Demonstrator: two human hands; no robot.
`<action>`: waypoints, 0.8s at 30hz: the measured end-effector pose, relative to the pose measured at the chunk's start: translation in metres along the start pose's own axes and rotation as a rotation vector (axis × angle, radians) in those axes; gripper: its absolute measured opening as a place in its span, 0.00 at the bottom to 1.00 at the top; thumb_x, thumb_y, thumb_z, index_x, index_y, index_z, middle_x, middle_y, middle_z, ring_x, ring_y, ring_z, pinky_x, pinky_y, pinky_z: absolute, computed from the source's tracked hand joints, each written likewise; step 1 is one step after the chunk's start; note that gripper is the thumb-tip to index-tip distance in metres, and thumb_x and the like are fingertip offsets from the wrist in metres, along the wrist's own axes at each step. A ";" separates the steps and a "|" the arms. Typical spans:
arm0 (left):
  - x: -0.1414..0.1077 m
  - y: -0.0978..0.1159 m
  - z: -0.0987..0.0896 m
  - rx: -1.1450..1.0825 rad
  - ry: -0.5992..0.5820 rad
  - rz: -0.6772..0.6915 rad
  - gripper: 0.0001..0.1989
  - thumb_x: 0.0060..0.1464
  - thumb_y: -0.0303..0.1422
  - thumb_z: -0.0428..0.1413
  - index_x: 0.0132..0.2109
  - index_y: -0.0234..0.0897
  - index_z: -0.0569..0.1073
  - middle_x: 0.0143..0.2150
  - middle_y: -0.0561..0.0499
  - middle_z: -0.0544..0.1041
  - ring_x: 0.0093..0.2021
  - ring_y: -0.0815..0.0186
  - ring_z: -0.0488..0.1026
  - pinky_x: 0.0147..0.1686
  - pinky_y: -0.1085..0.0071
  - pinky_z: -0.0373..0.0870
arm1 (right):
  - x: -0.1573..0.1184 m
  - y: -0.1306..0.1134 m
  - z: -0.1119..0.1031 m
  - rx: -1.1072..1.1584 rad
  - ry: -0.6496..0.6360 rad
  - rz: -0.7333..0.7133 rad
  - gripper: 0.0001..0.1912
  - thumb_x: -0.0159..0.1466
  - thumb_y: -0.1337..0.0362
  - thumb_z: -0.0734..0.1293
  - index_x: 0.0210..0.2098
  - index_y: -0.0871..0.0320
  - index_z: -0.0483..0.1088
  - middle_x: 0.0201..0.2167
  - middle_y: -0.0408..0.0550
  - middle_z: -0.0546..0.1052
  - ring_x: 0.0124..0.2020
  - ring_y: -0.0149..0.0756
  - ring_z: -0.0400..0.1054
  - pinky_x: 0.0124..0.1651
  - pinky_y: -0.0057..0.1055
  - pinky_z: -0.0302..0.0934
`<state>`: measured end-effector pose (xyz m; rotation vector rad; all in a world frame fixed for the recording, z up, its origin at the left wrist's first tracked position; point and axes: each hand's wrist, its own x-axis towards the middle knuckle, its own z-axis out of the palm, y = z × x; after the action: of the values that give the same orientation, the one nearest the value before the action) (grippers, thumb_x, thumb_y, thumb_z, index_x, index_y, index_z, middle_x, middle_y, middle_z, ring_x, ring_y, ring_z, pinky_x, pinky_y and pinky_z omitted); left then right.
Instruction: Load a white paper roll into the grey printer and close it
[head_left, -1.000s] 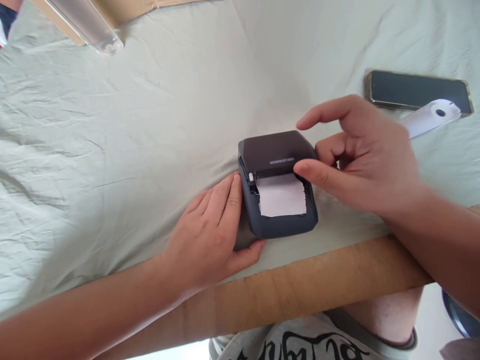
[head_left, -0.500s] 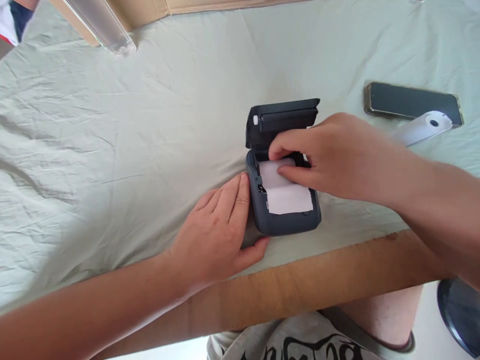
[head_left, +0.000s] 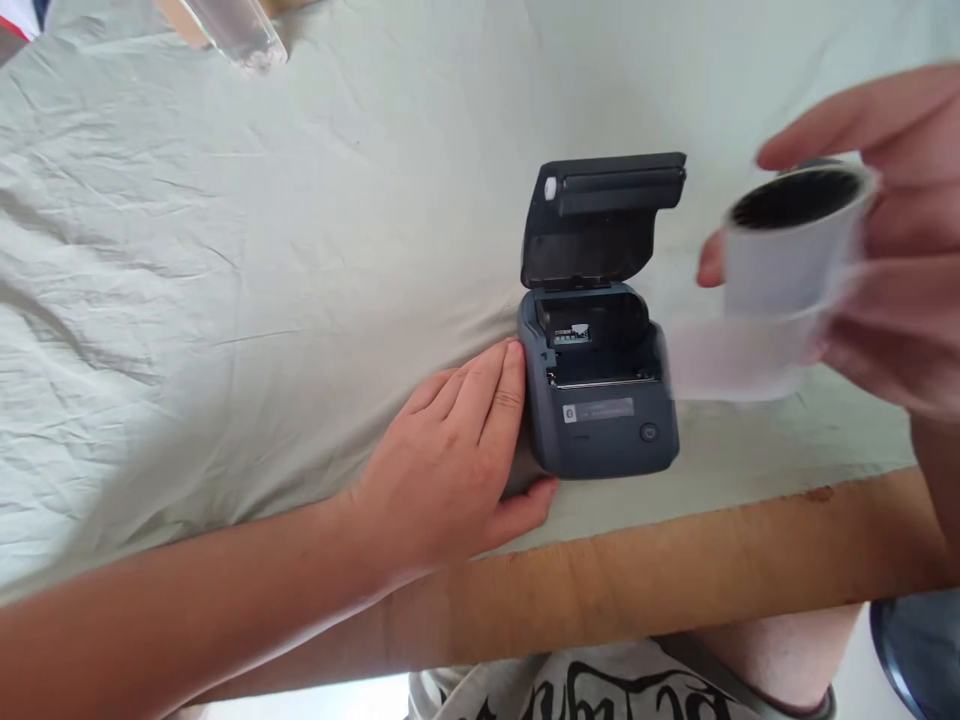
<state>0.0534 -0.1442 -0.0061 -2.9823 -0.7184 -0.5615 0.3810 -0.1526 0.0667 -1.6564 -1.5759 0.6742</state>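
A dark blue-grey portable label printer [head_left: 600, 430] stands on the cloth with its black lid [head_left: 600, 215] raised and its paper bay uncovered. My left hand [head_left: 450, 450] lies with fingers stretched out along the printer's left side, fingertips touching it and the thumb by its front corner. To the right of the printer, my right hand [head_left: 900, 250] grips a white paper roll [head_left: 780, 265] in the air. The roll's hollow core faces up and a loose blurred strip of paper trails to the left.
Pale green wrinkled cloth [head_left: 337, 250] covers the table, with a bare wooden edge [head_left: 637, 565] in front. A clear plastic box [head_left: 240, 35] is at the upper left. A person's clothing [head_left: 22, 15] shows in the top left corner.
The white paper roll has come out of the printer's bay, moving up and right in my right hand. My left hand stays against the printer. The view has shifted slightly.
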 end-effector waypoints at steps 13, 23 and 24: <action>-0.002 -0.003 -0.002 -0.074 -0.046 -0.028 0.41 0.79 0.39 0.55 0.84 0.09 0.61 0.73 0.16 0.83 0.72 0.33 0.86 0.67 0.45 0.90 | -0.024 0.045 0.024 0.141 -0.104 -0.367 0.27 0.80 0.40 0.78 0.35 0.50 0.70 0.26 0.39 0.69 0.27 0.32 0.65 0.26 0.33 0.57; -0.003 -0.005 -0.004 -0.122 -0.085 -0.059 0.50 0.75 0.38 0.59 0.90 0.16 0.51 0.76 0.18 0.80 0.75 0.33 0.85 0.69 0.44 0.90 | -0.032 0.044 0.026 -0.405 0.203 -0.307 0.09 0.76 0.54 0.77 0.52 0.49 0.83 0.47 0.49 0.89 0.42 0.43 0.85 0.47 0.42 0.81; -0.003 -0.005 -0.004 -0.119 -0.087 -0.058 0.49 0.76 0.38 0.59 0.91 0.17 0.50 0.76 0.18 0.80 0.75 0.33 0.85 0.69 0.45 0.90 | -0.033 0.045 0.027 -0.451 0.231 -0.300 0.11 0.75 0.57 0.78 0.56 0.48 0.84 0.51 0.49 0.89 0.42 0.42 0.84 0.48 0.42 0.82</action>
<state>0.0476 -0.1416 -0.0034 -3.1217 -0.8072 -0.4968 0.3834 -0.1799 0.0111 -1.6808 -1.8397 -0.0347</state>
